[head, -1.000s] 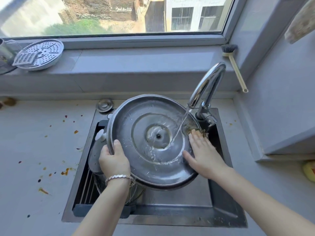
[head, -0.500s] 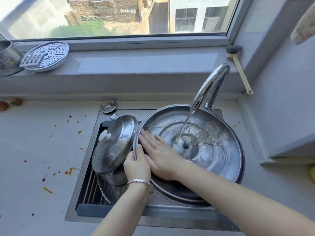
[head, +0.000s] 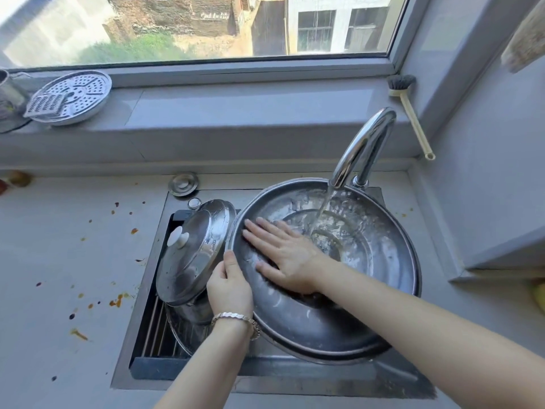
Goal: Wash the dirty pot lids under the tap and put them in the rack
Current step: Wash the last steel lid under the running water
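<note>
Gripping the rim of the big lid, the left hand hooks its thumb over the edge and holds it tilted above the sink. The right hand lies flat inside, fingers straight, pressing the soapy surface. Water from the tap lands just beyond that hand. Left of both hands, 1 smaller lid leans over the rack.

Left grip curled round lid rim, right grip flat, fingers spread, forearms angled inward
</note>
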